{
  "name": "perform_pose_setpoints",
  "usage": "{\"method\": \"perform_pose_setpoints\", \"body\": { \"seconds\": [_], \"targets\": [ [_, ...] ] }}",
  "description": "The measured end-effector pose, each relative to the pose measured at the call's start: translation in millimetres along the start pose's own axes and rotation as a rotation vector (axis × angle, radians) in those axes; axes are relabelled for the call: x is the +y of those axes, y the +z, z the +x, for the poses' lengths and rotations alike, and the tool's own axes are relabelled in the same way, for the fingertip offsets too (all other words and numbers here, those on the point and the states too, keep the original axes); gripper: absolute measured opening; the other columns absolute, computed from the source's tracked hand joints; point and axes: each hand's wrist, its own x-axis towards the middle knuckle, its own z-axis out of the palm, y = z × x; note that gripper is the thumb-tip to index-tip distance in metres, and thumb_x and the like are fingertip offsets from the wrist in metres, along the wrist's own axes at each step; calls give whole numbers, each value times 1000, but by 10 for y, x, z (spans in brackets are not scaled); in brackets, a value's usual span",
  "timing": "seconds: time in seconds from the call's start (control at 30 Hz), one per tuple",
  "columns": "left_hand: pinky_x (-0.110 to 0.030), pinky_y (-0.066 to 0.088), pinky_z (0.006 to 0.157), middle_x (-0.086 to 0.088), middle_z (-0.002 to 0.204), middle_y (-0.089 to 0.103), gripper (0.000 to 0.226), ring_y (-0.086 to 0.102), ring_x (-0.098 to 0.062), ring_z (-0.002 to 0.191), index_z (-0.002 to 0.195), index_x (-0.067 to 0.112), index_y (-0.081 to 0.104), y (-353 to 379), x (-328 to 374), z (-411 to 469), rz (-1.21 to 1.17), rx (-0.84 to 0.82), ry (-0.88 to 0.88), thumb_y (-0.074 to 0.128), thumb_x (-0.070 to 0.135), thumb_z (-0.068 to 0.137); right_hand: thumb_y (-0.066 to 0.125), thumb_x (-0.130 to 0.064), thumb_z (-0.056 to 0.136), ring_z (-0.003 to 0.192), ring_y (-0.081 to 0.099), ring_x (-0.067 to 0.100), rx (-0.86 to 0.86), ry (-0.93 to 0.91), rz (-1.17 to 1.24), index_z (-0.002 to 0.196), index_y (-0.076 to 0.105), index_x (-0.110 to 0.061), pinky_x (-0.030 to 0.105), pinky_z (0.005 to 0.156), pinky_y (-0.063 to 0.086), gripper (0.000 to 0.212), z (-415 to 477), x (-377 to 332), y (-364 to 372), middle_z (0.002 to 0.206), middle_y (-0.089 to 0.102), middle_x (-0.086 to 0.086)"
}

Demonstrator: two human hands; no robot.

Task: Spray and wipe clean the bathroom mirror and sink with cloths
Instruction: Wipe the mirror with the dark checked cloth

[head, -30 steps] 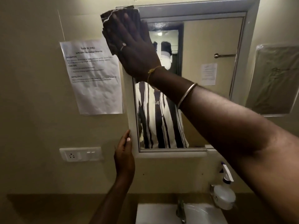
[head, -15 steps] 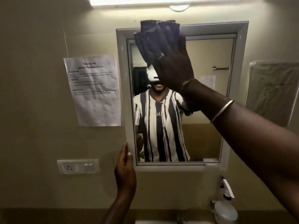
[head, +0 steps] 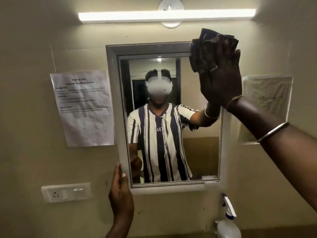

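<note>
R. hand (head: 221, 79), upper right of frame: fingers straight, palm flat, pressing cloth (head: 205, 48) onto upper-right corner of mirror (head: 202, 152); cloth overlaps frame top. L. hand (head: 121, 191), lower centre-left: fingers extended, resting on mirror's lower-left frame edge, gripping nothing. Change: within approx. 1 s cloth has travelled from mirror's upper-left corner, via top centre, to upper right; L. hand position unchanged. Meaning (est.): top-edge pass complete; glass below not yet covered by this pass; next stroke prob. downward or back across. Spray bottle (head: 228, 227) stands lower right, below mirror, untouched. Sink not in view. Surface: glass reflects clearly; streaks not discernible at this res. Room: beige wall; paper notice (head: 84, 109) left of mirror, socket plate (head: 66, 192) below it, plastic sleeve (head: 267, 103) right of mirror, tube light (head: 166, 15) at top, lit.
</note>
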Motion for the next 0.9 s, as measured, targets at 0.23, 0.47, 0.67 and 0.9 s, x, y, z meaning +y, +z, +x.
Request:
{"method": "perform_pose_setpoints", "body": {
  "seconds": [0.23,0.47,0.67,0.9],
  "targets": [
    [-31,35,114,15,148,51,41,45,-5,137,146,31,49,22,-57,25,-3,15,29,44,23,106,34,-41,109,156,7,45,-48,136,52,163,15,-15,56,126,11,63,-319,223,-49,169,11,21],
    [-19,35,107,17,148,50,43,44,-1,135,148,31,47,38,-164,3,-7,19,71,45,23,106,49,-24,107,153,15,49,-65,164,201,162,7,-15,62,118,31,70,-1412,65,-139,165,14,28],
    [-23,34,114,15,150,48,45,43,0,139,150,28,45,63,-304,21,-31,26,91,46,19,106,58,-21,103,156,5,47,-262,75,225,163,-3,-32,65,110,39,86,-2494,57,-177,171,-9,12],
    [-6,33,109,10,151,47,47,43,6,137,150,19,45,121,-399,21,-57,34,152,46,13,104,49,-20,107,156,6,45,-380,112,287,162,16,-29,64,111,40,65,-3177,-27,-319,170,8,15]
  ]
}}
